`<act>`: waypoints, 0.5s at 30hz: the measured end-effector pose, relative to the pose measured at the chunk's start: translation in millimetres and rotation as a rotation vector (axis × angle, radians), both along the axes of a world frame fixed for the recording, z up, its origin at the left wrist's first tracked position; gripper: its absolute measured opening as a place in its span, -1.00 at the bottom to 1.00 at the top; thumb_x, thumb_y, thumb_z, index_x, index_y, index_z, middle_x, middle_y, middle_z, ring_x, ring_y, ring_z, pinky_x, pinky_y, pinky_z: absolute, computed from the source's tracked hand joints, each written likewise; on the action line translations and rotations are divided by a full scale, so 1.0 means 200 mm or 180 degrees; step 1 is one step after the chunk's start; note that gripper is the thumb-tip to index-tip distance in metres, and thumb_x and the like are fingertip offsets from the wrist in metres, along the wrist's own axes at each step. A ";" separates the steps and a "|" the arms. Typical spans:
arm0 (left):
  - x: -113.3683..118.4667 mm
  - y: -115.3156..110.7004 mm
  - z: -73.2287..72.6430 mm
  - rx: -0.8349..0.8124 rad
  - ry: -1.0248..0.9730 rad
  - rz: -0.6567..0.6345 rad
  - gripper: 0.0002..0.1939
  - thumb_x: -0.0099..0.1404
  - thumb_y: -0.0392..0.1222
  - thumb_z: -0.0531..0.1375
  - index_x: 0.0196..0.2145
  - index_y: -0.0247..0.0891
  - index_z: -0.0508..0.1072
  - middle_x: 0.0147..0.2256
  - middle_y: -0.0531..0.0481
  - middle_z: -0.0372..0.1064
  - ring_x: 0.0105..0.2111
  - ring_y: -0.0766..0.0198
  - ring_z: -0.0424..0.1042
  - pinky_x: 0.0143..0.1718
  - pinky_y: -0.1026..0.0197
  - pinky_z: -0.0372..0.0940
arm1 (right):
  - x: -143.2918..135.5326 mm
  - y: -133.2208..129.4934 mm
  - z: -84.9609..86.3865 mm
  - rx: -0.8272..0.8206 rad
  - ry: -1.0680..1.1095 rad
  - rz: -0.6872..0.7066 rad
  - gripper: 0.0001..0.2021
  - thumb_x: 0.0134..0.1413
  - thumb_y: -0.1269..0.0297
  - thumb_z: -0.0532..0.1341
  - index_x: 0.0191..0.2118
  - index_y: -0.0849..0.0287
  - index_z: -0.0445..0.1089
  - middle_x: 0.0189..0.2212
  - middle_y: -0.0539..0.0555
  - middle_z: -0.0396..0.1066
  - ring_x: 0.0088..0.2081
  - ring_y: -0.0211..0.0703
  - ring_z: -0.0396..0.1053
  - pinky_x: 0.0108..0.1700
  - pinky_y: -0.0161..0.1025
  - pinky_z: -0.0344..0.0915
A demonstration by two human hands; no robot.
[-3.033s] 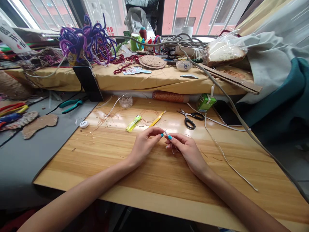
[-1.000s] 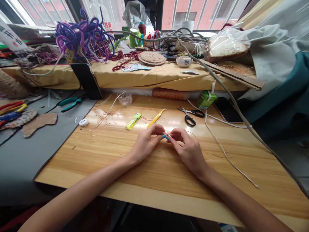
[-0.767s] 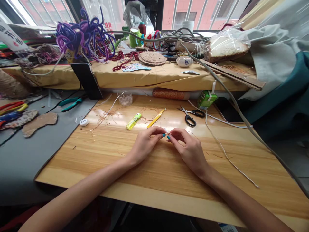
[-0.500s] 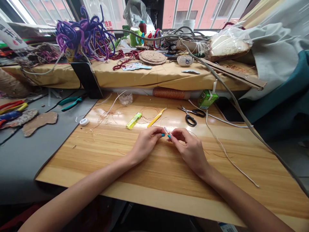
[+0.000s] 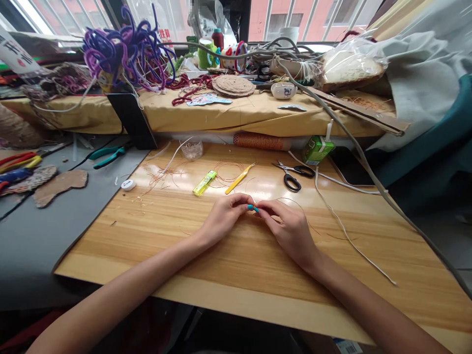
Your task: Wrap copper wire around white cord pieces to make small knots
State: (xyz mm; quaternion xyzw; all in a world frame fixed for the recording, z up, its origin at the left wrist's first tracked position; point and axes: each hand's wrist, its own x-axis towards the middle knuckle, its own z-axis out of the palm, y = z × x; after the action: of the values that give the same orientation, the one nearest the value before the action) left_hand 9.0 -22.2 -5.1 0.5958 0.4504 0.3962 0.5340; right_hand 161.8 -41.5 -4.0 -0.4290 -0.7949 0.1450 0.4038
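Observation:
My left hand (image 5: pixel 225 215) and my right hand (image 5: pixel 286 223) meet above the wooden table, thumbs and fingertips pinched together. Between them a small white cord-like piece (image 5: pixel 254 200) shows only its tip; the fingers hide the rest. From behind my right hand a thin reddish-brown thread (image 5: pixel 305 216) curves out over the wood. Just beyond the fingers lie yellow tweezers (image 5: pixel 238 180) and a yellow-green lighter (image 5: pixel 205 183). Black-handled scissors (image 5: pixel 292 178) rest partly open to the right. A loose coil of the same thread (image 5: pixel 232 169) sits behind the tweezers.
A white cord (image 5: pixel 341 227) trails across the right side, near a green drink carton (image 5: pixel 317 150) and a phone (image 5: pixel 350 167). A clear tub (image 5: pixel 192 149) and a thread spool (image 5: pixel 260 141) stand at the back, below a cluttered shelf (image 5: pixel 206 115). Teal pliers (image 5: pixel 108 157) lie left.
My right hand's fingertips have closed in against the left's, and the white piece between them is now more covered. The things on the table have stayed put.

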 end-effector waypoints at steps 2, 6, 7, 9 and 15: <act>0.00 0.00 0.00 -0.0016 -0.0021 -0.0028 -0.92 0.06 -0.34 0.09 -0.44 -0.33 0.37 -0.41 0.04 0.35 -0.33 0.33 0.32 -0.19 0.30 0.18 | 0.00 0.00 0.00 0.0011 0.0022 -0.0022 -0.88 0.01 0.46 0.08 -0.33 0.17 0.32 -0.40 0.04 0.42 -0.37 -0.23 0.37 -0.32 -0.31 0.29; 0.00 0.00 0.00 0.0033 -0.0027 -0.0080 -0.92 0.07 -0.32 0.09 -0.43 -0.32 0.37 -0.40 0.05 0.34 -0.32 0.34 0.31 -0.19 0.30 0.17 | 0.00 0.00 0.00 -0.0065 0.0094 -0.0100 -0.89 -0.01 0.46 0.10 -0.35 0.16 0.33 -0.42 0.02 0.42 -0.40 -0.24 0.37 -0.35 -0.32 0.30; -0.01 0.00 -0.01 0.0053 -0.0014 -0.0090 -0.92 0.07 -0.31 0.09 -0.43 -0.32 0.37 -0.40 0.05 0.34 -0.32 0.34 0.31 -0.19 0.30 0.17 | 0.00 0.00 0.00 -0.0063 0.0092 -0.0092 -0.89 -0.01 0.46 0.10 -0.35 0.16 0.33 -0.42 0.02 0.42 -0.40 -0.24 0.37 -0.35 -0.32 0.30; -0.01 0.00 -0.01 0.0096 0.0020 -0.0119 -0.92 0.08 -0.32 0.09 -0.43 -0.32 0.37 -0.40 0.05 0.34 -0.32 0.35 0.31 -0.20 0.31 0.17 | 0.00 0.00 0.00 -0.0031 0.0059 -0.0040 -0.88 -0.01 0.47 0.09 -0.35 0.17 0.33 -0.42 0.02 0.42 -0.40 -0.25 0.37 -0.34 -0.32 0.29; -0.01 0.00 -0.02 0.0238 0.0142 -0.0201 -0.91 0.09 -0.34 0.07 -0.41 -0.31 0.36 -0.40 0.04 0.35 -0.34 0.34 0.32 -0.22 0.28 0.20 | 0.00 0.00 0.01 0.0074 -0.0065 0.0061 -0.89 -0.01 0.49 0.08 -0.34 0.22 0.32 -0.41 0.07 0.41 -0.37 -0.25 0.36 -0.31 -0.32 0.28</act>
State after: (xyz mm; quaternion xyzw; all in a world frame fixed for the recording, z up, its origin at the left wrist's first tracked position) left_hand 7.6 -21.8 -9.0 0.6379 0.4280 0.3823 0.5135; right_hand 162.6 -40.9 -2.5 -0.4180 -0.8048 0.1352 0.3992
